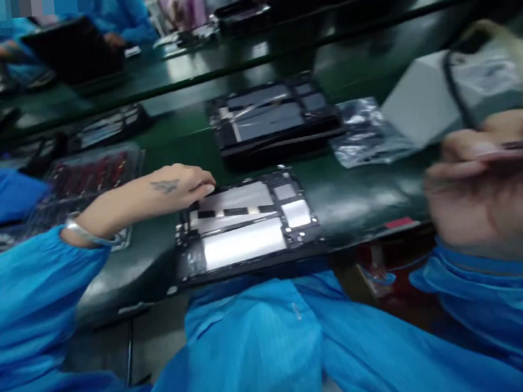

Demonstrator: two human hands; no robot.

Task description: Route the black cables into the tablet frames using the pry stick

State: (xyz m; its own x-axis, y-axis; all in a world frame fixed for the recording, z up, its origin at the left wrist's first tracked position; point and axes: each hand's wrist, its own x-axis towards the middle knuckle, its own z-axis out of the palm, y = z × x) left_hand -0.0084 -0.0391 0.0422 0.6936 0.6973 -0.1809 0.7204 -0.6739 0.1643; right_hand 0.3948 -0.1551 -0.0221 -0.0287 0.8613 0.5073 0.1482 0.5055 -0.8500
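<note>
An opened tablet (pixel 240 222) lies near the table's front edge, its inside facing up with silver battery-like panels and black strips. My left hand (pixel 182 184) is at its far left corner, fingers curled together on the rim; a bracelet circles the wrist. My right hand (pixel 485 188) is raised at the far right, palm turned up and smeared by motion. Its thumb and fingers are pinched on a thin dark thing too blurred to name. Behind that hand a black and yellowish cable (pixel 494 29) loops upward.
Behind the tablet sits a stack of similar tablets (pixel 273 119). Right of it lie a silvery bag (pixel 361 132) and a pale box (pixel 422 96). A clear tray of red parts (pixel 97 171) and a blue cloth-like item (pixel 7 194) are left. People work across the table.
</note>
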